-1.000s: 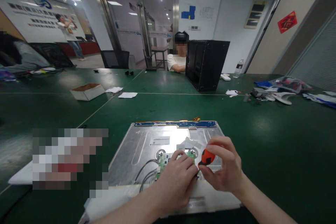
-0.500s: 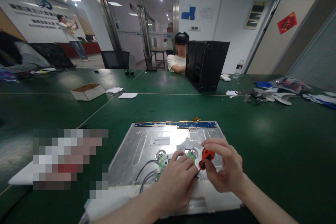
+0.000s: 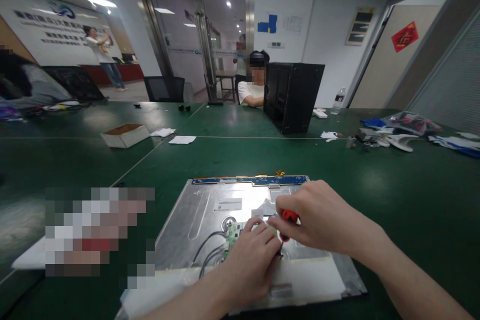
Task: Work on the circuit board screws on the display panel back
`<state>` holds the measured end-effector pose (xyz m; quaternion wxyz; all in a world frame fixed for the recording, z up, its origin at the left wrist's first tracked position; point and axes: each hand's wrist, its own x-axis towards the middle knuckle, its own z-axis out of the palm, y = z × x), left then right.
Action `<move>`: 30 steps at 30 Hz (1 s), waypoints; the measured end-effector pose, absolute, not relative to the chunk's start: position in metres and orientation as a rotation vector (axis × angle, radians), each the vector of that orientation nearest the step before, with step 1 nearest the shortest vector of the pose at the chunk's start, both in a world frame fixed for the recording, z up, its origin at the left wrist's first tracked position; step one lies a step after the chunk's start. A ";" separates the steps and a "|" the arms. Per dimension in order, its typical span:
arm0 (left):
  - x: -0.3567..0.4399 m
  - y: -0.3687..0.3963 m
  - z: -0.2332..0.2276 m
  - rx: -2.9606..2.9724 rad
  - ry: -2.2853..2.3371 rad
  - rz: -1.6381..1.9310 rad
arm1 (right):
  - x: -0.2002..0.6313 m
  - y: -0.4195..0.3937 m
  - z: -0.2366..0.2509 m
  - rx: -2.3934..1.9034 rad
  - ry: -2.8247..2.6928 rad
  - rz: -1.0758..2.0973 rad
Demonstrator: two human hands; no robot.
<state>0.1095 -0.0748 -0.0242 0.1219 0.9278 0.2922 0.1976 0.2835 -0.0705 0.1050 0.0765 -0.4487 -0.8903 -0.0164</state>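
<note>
An LCD display panel (image 3: pixel 202 215) lies on the table with its metal back up. On it sits a green circuit board (image 3: pixel 233 231) with black cables running off its left side. My left hand (image 3: pixel 253 252) rests over this board, fingers bent onto it and covering much of it; the thumb is hidden. My right hand (image 3: pixel 313 217) is closed around the red and black handle of a screwdriver (image 3: pixel 288 216). The tool stands tilted, its shaft coming down beside my left fingertips. Its tip is too small to make out.
Across the table stands a black computer case (image 3: pixel 294 97), with a seated person (image 3: pixel 251 92) behind it. An open cardboard box (image 3: pixel 125 136) and papers (image 3: pixel 182 140) lie at left. Metal parts and bags (image 3: pixel 408 127) lie at right, near a water bottle (image 3: pixel 338 101).
My right hand has rolled over the screwdriver handle, back of the hand now up and forearm raised. The left hand has stayed on the circuit board.
</note>
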 end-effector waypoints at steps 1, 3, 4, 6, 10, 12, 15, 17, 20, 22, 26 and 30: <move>0.110 -0.075 -0.024 2.710 0.861 0.574 | 0.283 -0.070 0.109 -1.336 -2.705 -0.008; 0.110 -0.075 -0.025 2.711 0.871 0.567 | 0.283 -0.069 0.116 -1.279 -2.779 0.057; 0.110 -0.074 -0.025 2.711 0.871 0.567 | 0.284 -0.069 0.118 -1.260 -2.802 0.079; 0.110 -0.073 -0.026 2.711 0.854 0.578 | 0.285 -0.069 0.120 -1.242 -2.835 0.079; 0.111 -0.071 -0.030 2.714 0.804 0.621 | 0.287 -0.067 0.119 -1.299 -2.839 0.010; 0.113 -0.070 -0.031 2.717 0.805 0.616 | 0.289 -0.064 0.117 -1.296 -2.844 0.011; 0.115 -0.069 -0.031 2.726 0.841 0.578 | 0.294 -0.061 0.115 -1.239 -2.868 0.063; 0.116 -0.069 -0.030 2.727 0.856 0.552 | 0.297 -0.060 0.115 -1.215 -2.884 0.106; 0.117 -0.069 -0.029 2.726 0.852 0.524 | 0.301 -0.060 0.115 -1.149 -2.905 0.181; 0.116 -0.069 -0.028 2.720 0.845 0.521 | 0.301 -0.060 0.115 -1.138 -2.897 0.178; 0.115 -0.070 -0.027 2.714 0.832 0.543 | 0.298 -0.059 0.113 -1.298 -2.836 0.060; 0.115 -0.070 -0.026 2.736 0.850 0.516 | 0.296 -0.060 0.114 -1.334 -2.845 0.008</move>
